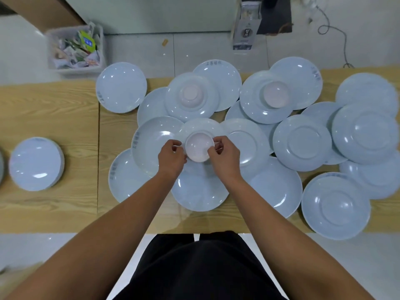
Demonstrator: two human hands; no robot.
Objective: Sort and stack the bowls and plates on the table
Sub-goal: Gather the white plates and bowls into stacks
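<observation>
Two hands pinch the small round pinkish-white plastic bowl (198, 148) between them, left hand (172, 155) and right hand (225, 156) curled on opposite rims, over an overturned pale blue plate (201, 125). Best lifted level and straight up, clear of the overlapping plates (302, 144).

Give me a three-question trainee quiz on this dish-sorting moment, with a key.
1. True or false: only the right hand touches the small white bowl.
2. The separate plate stack lies on the person's: A) left, B) right, C) lap.
3. Fill in: apart from the held one, ___ other bowls rest on plates.
Key: 1 false, the left hand and right hand both grip the small white bowl; 2 A; 3 two.
</observation>
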